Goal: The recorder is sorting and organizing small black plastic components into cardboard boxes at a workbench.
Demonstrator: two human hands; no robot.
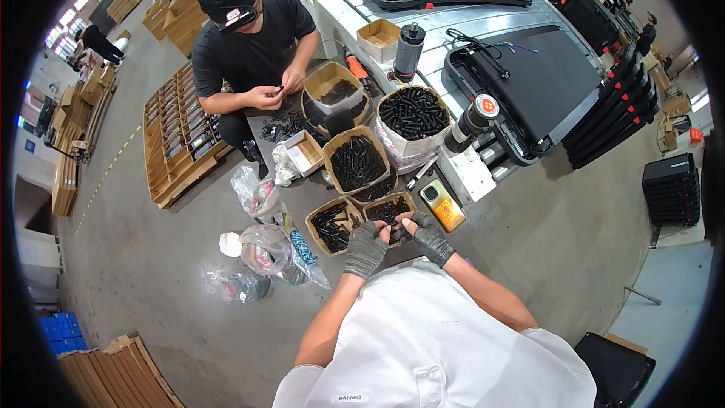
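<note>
My left hand (368, 246) and my right hand (424, 236), both in grey fingerless knit gloves, meet over a small cardboard box (414, 204) of small black parts (387, 210). Their fingertips are pinched close together. Whatever they grip is too small to make out. Left of that box, touching it, stands another cardboard box (311, 219) with black screw-like pieces (332, 228). Just beyond is a taller box (329, 153) full of black bolt-like parts (358, 163). A phone (442, 205) with a yellow-orange back lies right of my hands.
A co-worker (253, 38) sits across, handling a small dark part. A white sack (411, 143) of black threaded pieces stands beside a conveyor (483, 24) bearing black panels (529, 83). Plastic bags (266, 249) lie at left, and a wooden crate (162, 174) of parts stands behind.
</note>
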